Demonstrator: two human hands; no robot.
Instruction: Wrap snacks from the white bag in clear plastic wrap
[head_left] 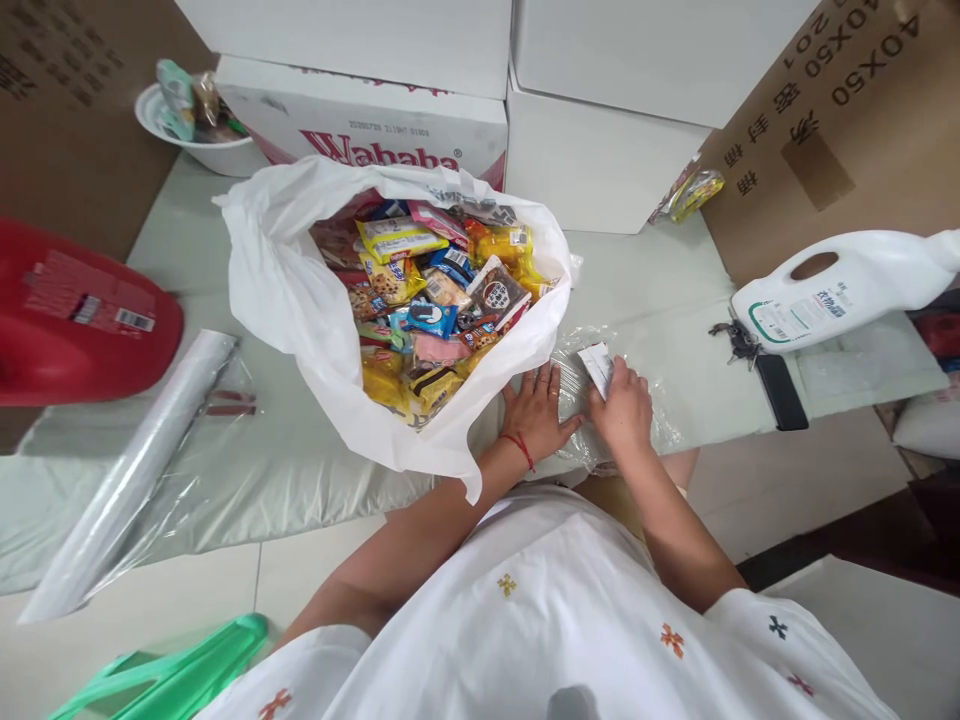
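Near edge of desk point(637, 270): left hand point(538, 412), lay open on clear plastic point(664, 425); right hand point(626, 405), gripped small white item point(598, 368); snack-filled bag point(285, 270), stood beside left hand.

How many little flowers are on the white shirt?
5: a yellow flower mid-front, an orange flower right of it, a dark flower and a pink flower by the right sleeve, a red flower on the left sleeve. Folds may hide more.

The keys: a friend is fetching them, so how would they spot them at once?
Find the big white bottle lying at the far right. The keys lie by its base end, next to a flat black slab. Unlike that smooth slab, they are a small, jagged bunch.
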